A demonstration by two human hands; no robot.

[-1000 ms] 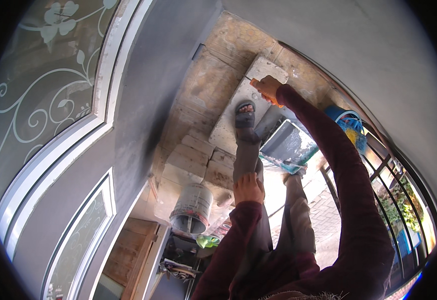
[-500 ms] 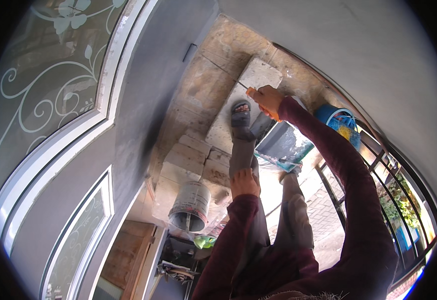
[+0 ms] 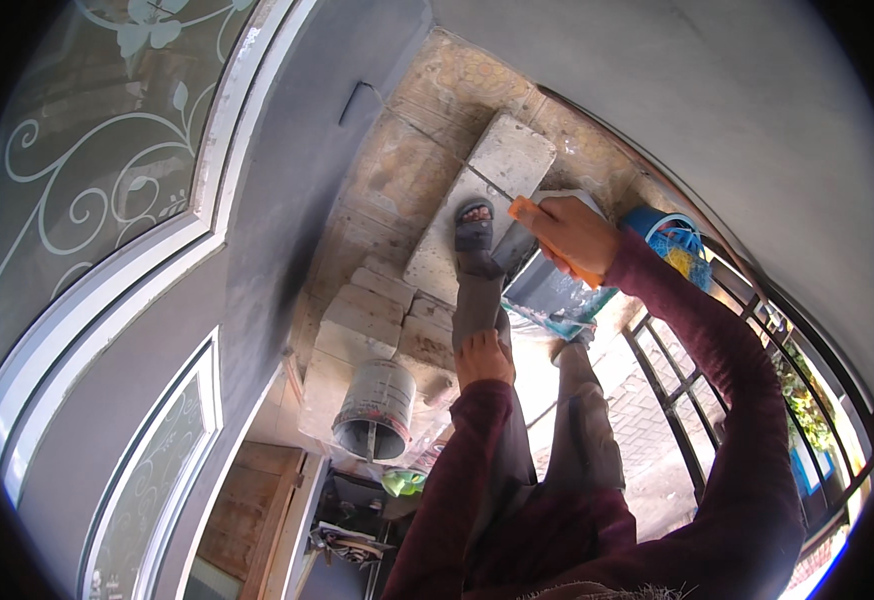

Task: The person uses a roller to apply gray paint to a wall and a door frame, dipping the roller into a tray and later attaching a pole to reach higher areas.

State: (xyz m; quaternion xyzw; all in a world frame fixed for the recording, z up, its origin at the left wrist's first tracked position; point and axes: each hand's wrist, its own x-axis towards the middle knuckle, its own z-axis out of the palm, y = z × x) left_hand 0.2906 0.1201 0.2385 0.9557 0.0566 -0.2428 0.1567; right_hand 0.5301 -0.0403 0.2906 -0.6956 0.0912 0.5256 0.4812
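My right hand (image 3: pixel 579 238) is closed round the orange handle (image 3: pixel 529 212) of a long paint roller. Its thin metal rod (image 3: pixel 487 181) runs up and left to a bent wire end (image 3: pixel 359 90) against the grey wall (image 3: pixel 302 130). The roller sleeve itself hardly stands out from the grey there. My left hand (image 3: pixel 485 358) lies over my left leg near the knee, holding nothing, fingers laid along the trousers. Below my right hand sits a rectangular tray (image 3: pixel 547 285) with grey paint, partly hidden by that hand and forearm.
My sandalled foot stands on a pale stone slab (image 3: pixel 517 150). Stacked blocks (image 3: pixel 362 320) and a paint-smeared bucket (image 3: pixel 377 400) are at left. A blue bucket (image 3: pixel 647 220) and black metal railing (image 3: pixel 672 395) stand at right. A white-framed glass door (image 3: pixel 212 220) fills the left side.
My right hand has drawn back toward me and to the right with the paint roller. The wire end has slid left along the wall. My left hand stays on my leg.
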